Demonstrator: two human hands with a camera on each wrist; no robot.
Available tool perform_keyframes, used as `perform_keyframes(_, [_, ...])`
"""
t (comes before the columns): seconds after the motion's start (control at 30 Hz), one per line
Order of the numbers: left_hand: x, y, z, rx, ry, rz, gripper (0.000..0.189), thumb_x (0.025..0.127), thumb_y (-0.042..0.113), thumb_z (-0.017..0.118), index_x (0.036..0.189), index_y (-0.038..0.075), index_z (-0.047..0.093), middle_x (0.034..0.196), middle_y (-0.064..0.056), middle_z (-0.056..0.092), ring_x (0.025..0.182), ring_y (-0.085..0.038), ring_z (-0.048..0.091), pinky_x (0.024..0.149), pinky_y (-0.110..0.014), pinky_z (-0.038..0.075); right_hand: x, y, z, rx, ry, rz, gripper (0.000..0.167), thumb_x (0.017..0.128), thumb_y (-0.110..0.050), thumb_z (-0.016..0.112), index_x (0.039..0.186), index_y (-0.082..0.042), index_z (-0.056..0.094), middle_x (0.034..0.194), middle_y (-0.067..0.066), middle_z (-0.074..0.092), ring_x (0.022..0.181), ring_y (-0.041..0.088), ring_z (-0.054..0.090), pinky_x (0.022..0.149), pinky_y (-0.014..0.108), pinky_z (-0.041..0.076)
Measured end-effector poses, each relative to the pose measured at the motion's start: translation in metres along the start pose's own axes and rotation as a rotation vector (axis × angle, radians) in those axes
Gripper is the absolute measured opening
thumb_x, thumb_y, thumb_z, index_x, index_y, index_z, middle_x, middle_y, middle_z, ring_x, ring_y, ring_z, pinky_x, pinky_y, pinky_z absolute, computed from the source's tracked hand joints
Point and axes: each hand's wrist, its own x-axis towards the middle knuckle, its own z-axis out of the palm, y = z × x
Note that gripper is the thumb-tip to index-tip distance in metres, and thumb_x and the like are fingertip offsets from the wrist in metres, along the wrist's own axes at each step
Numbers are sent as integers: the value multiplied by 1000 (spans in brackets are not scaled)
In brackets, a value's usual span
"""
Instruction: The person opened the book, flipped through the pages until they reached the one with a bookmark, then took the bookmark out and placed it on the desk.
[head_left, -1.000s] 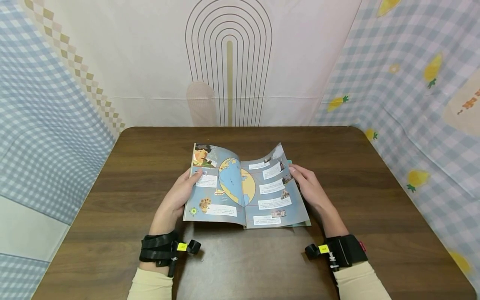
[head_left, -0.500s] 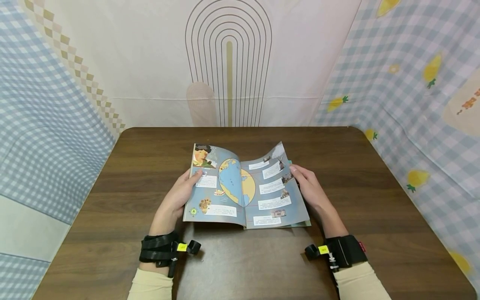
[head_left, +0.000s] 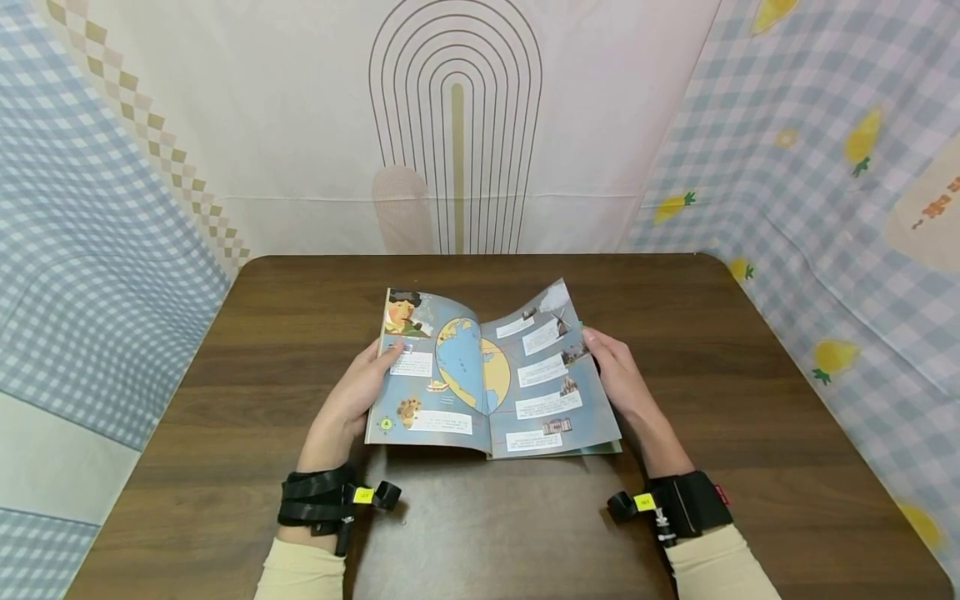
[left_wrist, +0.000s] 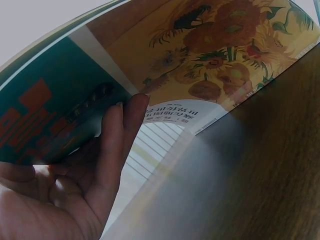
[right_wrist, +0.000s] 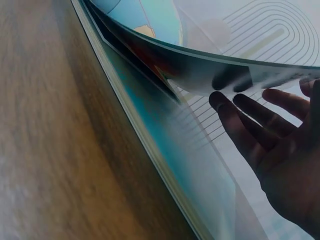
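An open picture book (head_left: 450, 421) with a globe printed across its two pages is at the middle of the table. My left hand (head_left: 362, 385) grips its left side, thumb on the page and fingers against the cover, whose sunflower picture (left_wrist: 220, 50) shows in the left wrist view. On the right, a page (head_left: 536, 379) rises and curves, its far corner lifted highest. My right hand (head_left: 624, 379) is at that page's outer edge. In the right wrist view, its extended fingers (right_wrist: 260, 115) touch the raised page's underside, above the lower stack of pages (right_wrist: 165, 130).
The brown wooden table (head_left: 750, 400) extends around the book. A white cloth (head_left: 300, 125) with printed arches hangs behind it, and blue checked cloths (head_left: 750, 167) hang at the sides. Each wrist wears a black strap (head_left: 686, 504) with a small camera.
The right page's far corner has risen slightly and the page bends more steeply. My right fingertips have shifted a little outward along its edge. My left hand stays in place.
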Motion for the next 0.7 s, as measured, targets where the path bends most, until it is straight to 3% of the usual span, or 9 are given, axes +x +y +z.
perform_keyframes(0.2, [0,0,0,6,-1,5,56,116,41,41,167,21,31,112,-8,73,89,-17,73,73,-32,60,-1,-1,1,59,-2,17,57,117,-42,34,156,-4,52,142,21,61,114,14,63,92,23,53])
perform_keyframes(0.5, [0,-2,0,-6,-9,4,56,115,43,41,166,21,32,109,-6,74,89,-16,73,73,-31,60,-2,0,2,109,-7,-6,54,117,-35,34,157,-1,49,148,21,57,116,11,62,93,22,53])
perform_keyframes(0.7, [0,-2,0,-6,-5,4,56,115,43,41,166,21,32,110,-6,74,89,-16,74,73,-32,60,-2,-1,3,147,-14,-35,53,116,-31,33,153,1,53,128,9,68,101,13,66,83,25,56])
